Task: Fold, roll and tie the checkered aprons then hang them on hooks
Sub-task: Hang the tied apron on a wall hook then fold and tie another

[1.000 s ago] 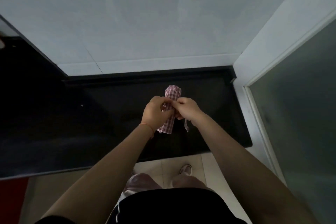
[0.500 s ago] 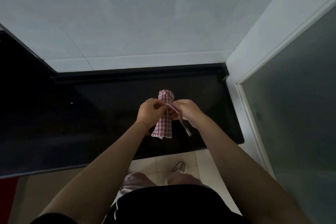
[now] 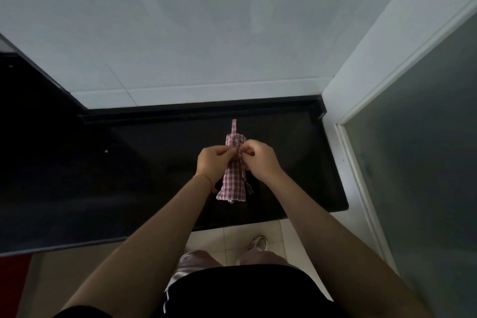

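A rolled red-and-white checkered apron (image 3: 233,183) lies lengthwise on the black countertop (image 3: 144,178). A narrow strap (image 3: 234,126) sticks out past its far end, and another strap end (image 3: 249,188) hangs along its right side. My left hand (image 3: 213,162) pinches a strap at the roll's upper left. My right hand (image 3: 260,160) pinches a strap at the roll's upper right, fingers curled. The two hands meet over the roll's upper part and hide the knot area.
A white wall (image 3: 206,33) rises behind the counter. A white door frame (image 3: 361,100) and a frosted glass door (image 3: 423,152) stand at the right. The counter's front edge (image 3: 103,240) runs above a tiled floor where my shoe (image 3: 257,242) shows.
A strap now sticks out beyond the roll's far end. Both hands have shifted slightly on the straps at the roll's upper part. The hanging strap end lies closer against the roll's right side.
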A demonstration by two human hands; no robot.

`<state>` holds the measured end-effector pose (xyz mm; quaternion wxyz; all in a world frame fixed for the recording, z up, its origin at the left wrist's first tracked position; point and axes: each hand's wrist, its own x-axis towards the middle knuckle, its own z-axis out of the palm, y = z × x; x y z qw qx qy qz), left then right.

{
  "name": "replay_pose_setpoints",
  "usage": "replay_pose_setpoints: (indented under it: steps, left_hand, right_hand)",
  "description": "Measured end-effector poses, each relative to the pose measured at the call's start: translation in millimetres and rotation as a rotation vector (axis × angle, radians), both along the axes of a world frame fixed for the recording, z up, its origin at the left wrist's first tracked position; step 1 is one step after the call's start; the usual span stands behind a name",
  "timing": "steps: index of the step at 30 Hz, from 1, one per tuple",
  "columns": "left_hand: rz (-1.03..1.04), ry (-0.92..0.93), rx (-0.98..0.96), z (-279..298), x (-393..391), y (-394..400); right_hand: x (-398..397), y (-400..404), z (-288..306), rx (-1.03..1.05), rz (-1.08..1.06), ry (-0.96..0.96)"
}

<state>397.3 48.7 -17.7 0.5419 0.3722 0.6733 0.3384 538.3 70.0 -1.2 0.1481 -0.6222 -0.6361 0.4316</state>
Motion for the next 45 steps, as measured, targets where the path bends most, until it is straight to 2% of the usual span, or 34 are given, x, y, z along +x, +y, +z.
replay_pose_setpoints:
  steps: [10,14,16,19,22,26,30,33,36,40,45]
  left_hand:
    - [-0.090,0.051,0.025,5,10,9]
    - [-0.234,0.182,0.029,6,11,10]
    - [-0.236,0.209,0.009,4,11,11]
    - [-0.202,0.142,-0.008,3,10,11]
    - [-0.196,0.062,-0.011,4,7,11]
    - [-0.136,-0.026,-0.051,5,5,15]
    - [-0.107,-0.025,-0.068,3,2,20]
    - [-0.156,0.048,-0.050,5,2,21]
    - [-0.174,0.091,-0.011,6,4,22]
    - [-0.190,0.103,0.011,9,5,22]
    - [-0.186,0.097,0.035,11,6,20]
  right_hand:
    - [4,11,11,0.112,0.070,-0.052]
    - [-8,16,16,0.096,0.143,-0.144]
    - [-10,19,22,0.109,0.186,-0.101]
    - [-7,23,31,0.081,0.200,-0.087]
    - [4,25,27,0.166,0.211,-0.168]
    - [22,23,13,0.024,0.251,-0.328]
    - [25,18,13,-0.114,0.241,-0.271]
    - [24,13,11,-0.116,0.274,-0.216]
    - [18,11,5,-0.038,0.203,-0.159]
    - [5,8,-7,0.082,0.071,-0.180]
    - [-8,5,-19,0.127,-0.059,-0.088]
